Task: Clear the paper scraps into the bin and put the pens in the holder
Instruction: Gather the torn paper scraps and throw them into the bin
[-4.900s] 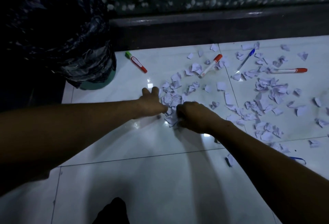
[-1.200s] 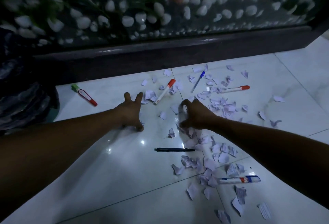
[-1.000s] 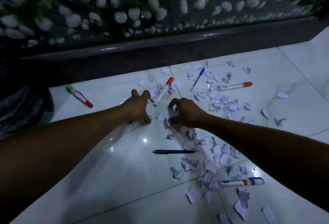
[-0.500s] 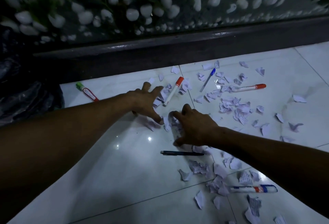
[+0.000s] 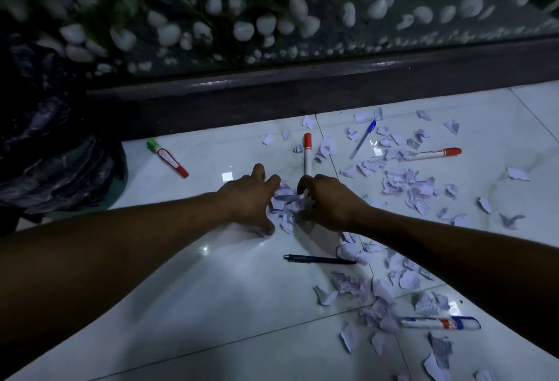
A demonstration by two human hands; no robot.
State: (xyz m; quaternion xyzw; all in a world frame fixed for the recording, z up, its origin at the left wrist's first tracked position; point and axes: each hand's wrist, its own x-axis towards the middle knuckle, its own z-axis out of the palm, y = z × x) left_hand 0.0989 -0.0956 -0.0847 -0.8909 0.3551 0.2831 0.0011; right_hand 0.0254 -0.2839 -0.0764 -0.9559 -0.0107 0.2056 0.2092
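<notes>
White paper scraps lie strewn over the white tiled floor (image 5: 181, 290), thickest at the right (image 5: 405, 187). A small pile of scraps (image 5: 287, 202) sits between my hands. My left hand (image 5: 248, 199) cups its left side and my right hand (image 5: 329, 202) curls round its right side. Loose on the floor are a green-and-red marker (image 5: 167, 158), a red-capped marker (image 5: 307, 153) just beyond my right hand, a blue pen (image 5: 363, 140), another red-capped marker (image 5: 432, 153), a black pen (image 5: 319, 259) and a blue-and-red marker (image 5: 440, 323). No pen holder is in view.
A bin lined with a black plastic bag (image 5: 54, 153) stands at the far left. A dark raised ledge (image 5: 302, 87) runs along the back, with white pebbles and plants behind glass (image 5: 272, 17). More scraps reach the lower right corner.
My hands have drawn together, sweeping scattered scraps into a pile between them. The red-capped marker has turned to point straight away from me. The view has shifted slightly.
</notes>
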